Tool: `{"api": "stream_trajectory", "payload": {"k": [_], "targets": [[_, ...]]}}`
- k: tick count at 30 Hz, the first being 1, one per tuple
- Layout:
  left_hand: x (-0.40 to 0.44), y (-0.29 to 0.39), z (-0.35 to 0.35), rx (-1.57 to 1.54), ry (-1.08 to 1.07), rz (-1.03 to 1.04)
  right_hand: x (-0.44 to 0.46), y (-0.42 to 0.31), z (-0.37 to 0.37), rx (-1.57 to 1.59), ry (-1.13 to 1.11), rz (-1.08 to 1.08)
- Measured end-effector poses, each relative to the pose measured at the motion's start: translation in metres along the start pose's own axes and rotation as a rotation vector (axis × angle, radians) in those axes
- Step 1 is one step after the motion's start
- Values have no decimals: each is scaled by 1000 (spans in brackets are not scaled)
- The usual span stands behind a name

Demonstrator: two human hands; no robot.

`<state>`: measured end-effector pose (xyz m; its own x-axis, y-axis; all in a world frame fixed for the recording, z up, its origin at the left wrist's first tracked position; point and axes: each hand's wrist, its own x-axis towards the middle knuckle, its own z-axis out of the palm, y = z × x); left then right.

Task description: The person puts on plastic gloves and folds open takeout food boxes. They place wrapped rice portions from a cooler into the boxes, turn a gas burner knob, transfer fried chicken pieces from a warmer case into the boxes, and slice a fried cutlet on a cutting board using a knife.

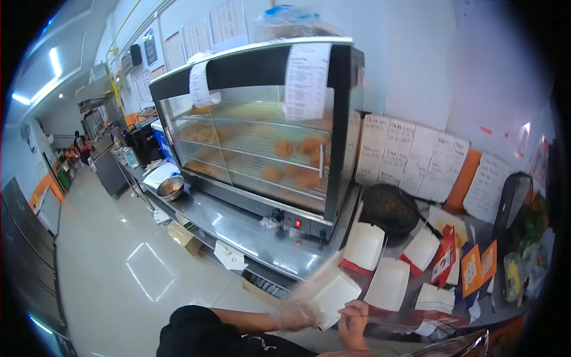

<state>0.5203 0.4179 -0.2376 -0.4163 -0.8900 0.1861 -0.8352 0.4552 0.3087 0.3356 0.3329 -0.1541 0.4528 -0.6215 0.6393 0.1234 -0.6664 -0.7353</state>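
Note:
A white-lined paper food box (338, 296) is held before me at the counter edge. My left hand (298, 316), in a clear plastic glove, grips its left side; the hand is blurred and its fingertips are partly hidden. With fingers bent, my right hand (353, 320) pinches the box's near right edge. Close beyond it lie several more boxes, among them an opened box with red sides (364, 246) and a white one (388, 284).
A glass warming cabinet (256, 143) with fried pieces stands on the steel counter (250, 217). To its right is a black pan (389, 208). A metal bowl (171, 188) sits at the left, orange cards (479, 268) at the right. A tiled walkway (119, 268) runs left.

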Motion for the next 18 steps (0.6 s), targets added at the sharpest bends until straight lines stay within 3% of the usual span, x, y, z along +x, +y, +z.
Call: {"api": "stream_trajectory", "payload": {"k": [1, 4, 5, 7, 8, 10, 11, 13, 15, 18], "targets": [[17, 3, 1, 14, -116, 29, 18, -8, -4, -15, -5, -19], [64, 32, -51, 178, -145, -15, 104, -33, -11, -255, -21, -371], [76, 24, -37, 177, -140, -1, 131, -41, -9, -279, -3, -441], [96, 6, -4, 257, 138, -70, 190, -62, -1, -296, -14, -543], [103, 14, -11, 252, 142, -55, 220, -75, 5, -292, -26, -603], [110, 38, -38, 296, -116, -200, 273, -90, 11, -349, -124, -497], [106, 35, -26, 297, -114, -181, 300, -95, 21, -204, -90, -388], [92, 30, 30, 500, 323, 28, 358, -97, 44, -13, -28, -261], [88, 31, 44, 546, 403, 51, 404, -96, 63, 38, 5, -177], [76, 37, 33, 604, 525, 272, 434, -109, 79, 23, 25, -64]]}}
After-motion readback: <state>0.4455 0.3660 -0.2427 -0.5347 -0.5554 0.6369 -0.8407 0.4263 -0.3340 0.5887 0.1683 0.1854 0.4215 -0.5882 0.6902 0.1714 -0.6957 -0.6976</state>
